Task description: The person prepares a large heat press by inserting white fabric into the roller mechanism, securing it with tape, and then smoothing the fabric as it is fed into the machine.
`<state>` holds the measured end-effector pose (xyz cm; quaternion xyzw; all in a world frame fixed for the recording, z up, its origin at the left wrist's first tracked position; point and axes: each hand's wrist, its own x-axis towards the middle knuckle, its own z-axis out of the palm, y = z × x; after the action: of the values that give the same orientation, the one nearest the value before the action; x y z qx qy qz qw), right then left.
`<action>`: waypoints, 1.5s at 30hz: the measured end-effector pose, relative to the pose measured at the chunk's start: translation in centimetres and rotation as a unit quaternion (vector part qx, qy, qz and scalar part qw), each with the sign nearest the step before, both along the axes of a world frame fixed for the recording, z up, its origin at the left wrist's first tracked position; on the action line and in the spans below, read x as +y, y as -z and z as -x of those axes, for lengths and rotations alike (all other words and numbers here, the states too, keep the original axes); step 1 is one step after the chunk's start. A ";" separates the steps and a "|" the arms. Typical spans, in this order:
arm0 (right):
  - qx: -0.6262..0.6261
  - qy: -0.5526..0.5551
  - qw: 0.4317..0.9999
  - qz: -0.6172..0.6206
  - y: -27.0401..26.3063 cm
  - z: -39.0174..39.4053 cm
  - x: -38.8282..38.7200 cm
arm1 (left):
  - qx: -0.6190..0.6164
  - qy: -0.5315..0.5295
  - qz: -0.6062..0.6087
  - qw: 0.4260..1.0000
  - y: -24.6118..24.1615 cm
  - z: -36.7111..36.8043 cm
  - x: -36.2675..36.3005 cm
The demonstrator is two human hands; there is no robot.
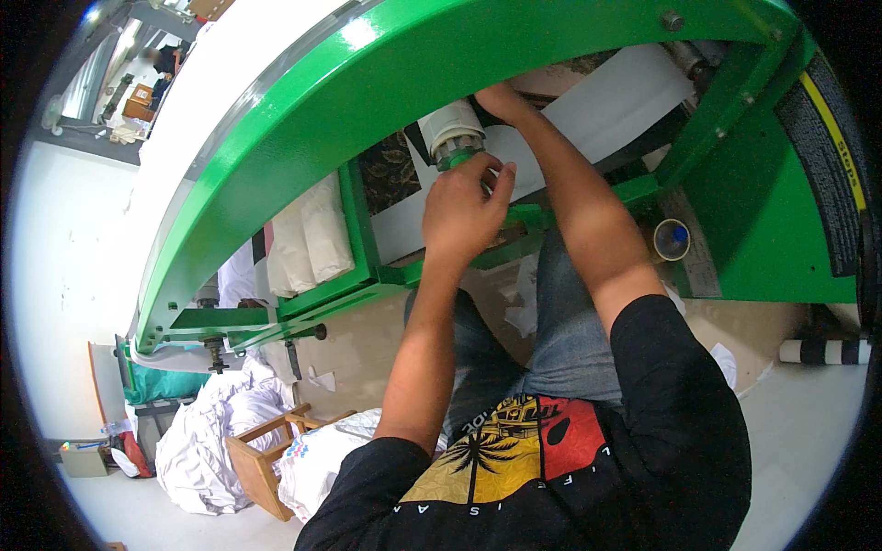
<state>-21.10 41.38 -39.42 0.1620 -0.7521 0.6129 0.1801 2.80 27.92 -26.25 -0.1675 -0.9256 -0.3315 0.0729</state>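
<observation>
Under the arched edge of a green metal machine frame [331,89], my left hand [458,203] is at the near end of a white and metal cylinder with a green collar [453,138]. Its fingers are bent at the collar, the thumb apart; whether they grip it is unclear. Farther in, my right hand [501,102] reaches beside the cylinder's far side, its fingertips hidden by the green frame. A broad white sheet [613,103] runs beneath both arms, over a dark patterned surface [391,172].
Cream fabric rolls [320,234] lie in the frame's left bay. A cup [671,240] sits at the right. Left on the floor are a white cloth heap [213,441] and a wooden stool [258,475]. Another person [165,60] is far off at upper left.
</observation>
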 end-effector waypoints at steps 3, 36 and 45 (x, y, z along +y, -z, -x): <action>-0.001 0.040 0.987 -0.153 -1.6 -1.0 -1.4 | -0.014 -0.006 0.010 1.000 -0.1 -0.2 -0.4; -0.062 0.088 0.993 0.053 -3.1 -3.5 1.9 | -0.037 -0.002 -0.005 0.999 -0.3 -0.2 -0.3; -0.166 0.006 0.983 -0.074 -3.5 -5.6 3.0 | -0.073 0.007 -0.014 0.997 0.0 0.3 -0.7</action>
<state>-15.54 44.34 -35.89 0.0661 -0.8160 0.5726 0.0436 2.50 27.23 -26.30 -0.1484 -0.9224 -0.3566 0.0051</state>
